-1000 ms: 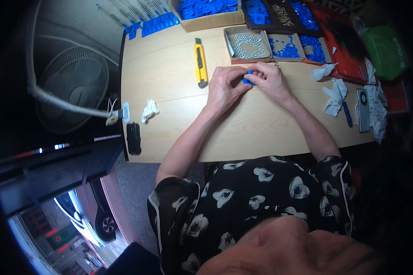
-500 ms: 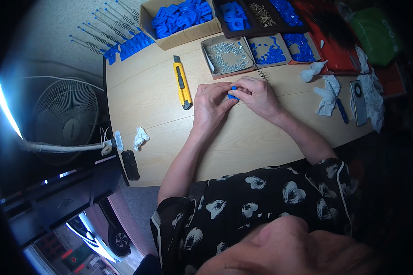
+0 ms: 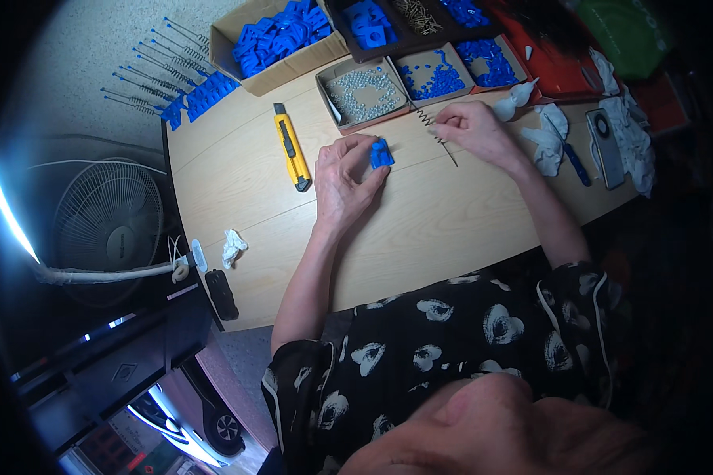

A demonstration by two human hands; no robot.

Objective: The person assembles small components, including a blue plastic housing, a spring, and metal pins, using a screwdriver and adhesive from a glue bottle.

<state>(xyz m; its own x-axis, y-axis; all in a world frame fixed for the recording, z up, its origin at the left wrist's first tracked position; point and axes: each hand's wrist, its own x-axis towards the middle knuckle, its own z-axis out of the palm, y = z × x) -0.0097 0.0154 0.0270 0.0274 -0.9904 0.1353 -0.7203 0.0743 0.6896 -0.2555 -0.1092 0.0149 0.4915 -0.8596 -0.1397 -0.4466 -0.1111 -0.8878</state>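
My left hand [image 3: 342,178] rests on the table with thumb and fingers closed round a small blue plastic part [image 3: 381,154]. The part has a squarish base and a raised knob. To its right, my right hand [image 3: 479,136] pinches at a thin dark metal rod with a coil spring [image 3: 425,117] round it. The rod lies slantwise, its bare end toward me; the fingertips partly hide the coil. A yellow box cutter [image 3: 291,149] lies left of my left hand.
Beyond my hands stand small boxes of clear beads [image 3: 364,93] and blue pieces [image 3: 436,79]. A cardboard box [image 3: 277,75] holds blue parts. Finished-looking spring rods [image 3: 166,71] stand at the far left. Right are a phone [image 3: 604,146], crumpled tissue [image 3: 547,138] and a blue-handled tool [image 3: 577,165].
My right hand has left the blue part and moved right to the spring rod. My left hand still holds the part. The whole view has shifted slightly.
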